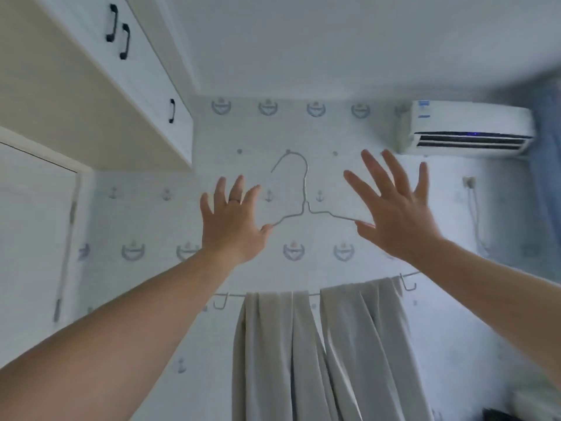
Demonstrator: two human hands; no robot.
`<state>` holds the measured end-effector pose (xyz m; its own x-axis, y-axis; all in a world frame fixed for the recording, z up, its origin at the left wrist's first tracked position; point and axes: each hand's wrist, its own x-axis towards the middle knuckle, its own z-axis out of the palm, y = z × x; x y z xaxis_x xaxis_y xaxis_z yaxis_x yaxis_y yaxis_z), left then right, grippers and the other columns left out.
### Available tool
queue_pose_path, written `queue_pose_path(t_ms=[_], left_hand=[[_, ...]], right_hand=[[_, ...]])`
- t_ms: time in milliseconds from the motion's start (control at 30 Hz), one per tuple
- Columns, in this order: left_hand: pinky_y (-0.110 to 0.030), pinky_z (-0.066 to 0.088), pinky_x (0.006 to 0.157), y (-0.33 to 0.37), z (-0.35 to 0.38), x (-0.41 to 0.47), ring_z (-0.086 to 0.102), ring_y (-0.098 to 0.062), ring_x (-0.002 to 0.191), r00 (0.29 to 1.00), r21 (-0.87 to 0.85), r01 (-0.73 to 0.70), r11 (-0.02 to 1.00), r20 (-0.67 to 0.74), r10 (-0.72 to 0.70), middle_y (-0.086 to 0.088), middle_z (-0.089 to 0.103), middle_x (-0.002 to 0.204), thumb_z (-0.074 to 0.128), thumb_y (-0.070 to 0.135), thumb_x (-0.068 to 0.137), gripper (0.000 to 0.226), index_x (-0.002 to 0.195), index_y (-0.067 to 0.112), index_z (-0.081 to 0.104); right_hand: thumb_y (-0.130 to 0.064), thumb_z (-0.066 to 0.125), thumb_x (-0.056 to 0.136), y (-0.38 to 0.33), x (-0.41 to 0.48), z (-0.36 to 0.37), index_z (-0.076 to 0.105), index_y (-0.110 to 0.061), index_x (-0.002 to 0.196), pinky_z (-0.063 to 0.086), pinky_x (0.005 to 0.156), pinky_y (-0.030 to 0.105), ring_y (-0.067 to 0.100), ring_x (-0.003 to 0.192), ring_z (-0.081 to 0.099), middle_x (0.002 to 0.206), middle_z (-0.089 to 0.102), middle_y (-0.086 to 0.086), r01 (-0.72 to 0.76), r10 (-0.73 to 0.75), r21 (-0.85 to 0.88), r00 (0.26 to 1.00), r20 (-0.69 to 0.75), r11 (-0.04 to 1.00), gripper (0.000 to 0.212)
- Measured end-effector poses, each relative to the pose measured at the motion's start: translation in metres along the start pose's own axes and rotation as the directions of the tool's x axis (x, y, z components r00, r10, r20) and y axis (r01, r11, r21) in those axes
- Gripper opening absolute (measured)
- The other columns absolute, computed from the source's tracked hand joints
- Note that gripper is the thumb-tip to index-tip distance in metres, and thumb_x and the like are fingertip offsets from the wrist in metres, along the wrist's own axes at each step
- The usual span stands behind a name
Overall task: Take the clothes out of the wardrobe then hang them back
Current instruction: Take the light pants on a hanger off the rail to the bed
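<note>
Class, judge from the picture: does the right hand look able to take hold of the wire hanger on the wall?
Probably yes. The right hand is open, its thumb at one end of the wire hanger, with nothing between them; the grey cloth hangs lower down.

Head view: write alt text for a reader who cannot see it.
The left hand and right hand, fingers spread, flank a bare wire hanger on the wall, thumbs at its ends. Pale cloth hangs over a rail below.
</note>
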<state>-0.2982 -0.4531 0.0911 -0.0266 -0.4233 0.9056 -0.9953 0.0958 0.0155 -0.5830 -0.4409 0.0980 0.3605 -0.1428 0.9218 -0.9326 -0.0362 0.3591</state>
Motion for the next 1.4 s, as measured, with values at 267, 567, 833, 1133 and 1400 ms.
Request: queue_pose_path(t_ms=[267,567,833,1133,1400], left_hand=[[-0.066,-0.007,0.116,0.191,0.17,-0.031,-0.026,-0.034,0.15,0.985,-0.399,-0.102,0.911,0.086,0.148,0.001,-0.035,0.161,0.057,0.063,0.09,0.103,0.155,0.038,-0.019],[-0.068,-0.001,0.116,0.36,0.294,-0.102,-0.015,-0.036,0.153,0.898,-0.671,-0.286,0.684,0.062,0.437,-0.003,-0.021,0.166,0.068,0.056,0.082,0.114,0.158,0.031,-0.013],[-0.066,0.003,0.118,0.45,0.336,-0.223,-0.008,-0.036,0.154,0.683,-0.802,-0.434,0.411,0.005,0.731,-0.003,-0.013,0.168,0.072,0.027,0.074,0.116,0.16,0.028,-0.007],[-0.065,-0.002,0.118,0.541,0.321,-0.289,-0.016,-0.034,0.152,0.448,-0.885,-0.443,0.146,-0.077,0.891,0.0,-0.017,0.167,0.074,0.031,0.075,0.115,0.16,0.027,-0.004],[-0.05,0.018,0.119,0.642,0.313,-0.381,0.012,-0.026,0.152,0.213,-0.946,-0.315,0.073,0.004,0.977,0.002,0.017,0.166,0.069,0.027,0.08,0.088,0.156,0.031,0.025]], right_hand=[[-0.049,0.083,0.063,0.126,-0.14,0.027,-0.009,-0.034,0.156,0.009,0.103,0.081,0.038,0.149,-0.011,0.163,-0.02,0.006,-0.103,0.218,-0.341,0.922,0.32,0.935,0.131],[-0.049,0.084,0.064,0.189,-0.293,0.016,-0.021,-0.031,0.153,0.011,0.102,0.081,0.04,0.149,-0.011,0.163,-0.02,0.01,-0.197,0.541,-0.606,0.704,0.459,0.771,0.139],[-0.032,0.082,0.069,0.172,-0.408,-0.038,-0.017,-0.035,0.154,0.005,0.102,0.082,0.037,0.149,-0.015,0.162,-0.023,0.005,-0.17,0.719,-0.742,0.46,0.521,0.648,0.13],[-0.039,0.083,0.068,0.174,-0.477,-0.106,-0.014,-0.032,0.155,0.009,0.1,0.084,0.035,0.149,-0.014,0.163,-0.021,0.006,-0.202,0.845,-0.829,0.258,0.469,0.522,0.131],[-0.037,0.081,0.071,0.212,-0.597,-0.15,0.014,-0.028,0.156,0.031,0.108,0.061,0.028,0.149,0.015,0.165,0.002,0.001,-0.32,0.831,-0.787,0.0,0.556,0.527,0.109]])
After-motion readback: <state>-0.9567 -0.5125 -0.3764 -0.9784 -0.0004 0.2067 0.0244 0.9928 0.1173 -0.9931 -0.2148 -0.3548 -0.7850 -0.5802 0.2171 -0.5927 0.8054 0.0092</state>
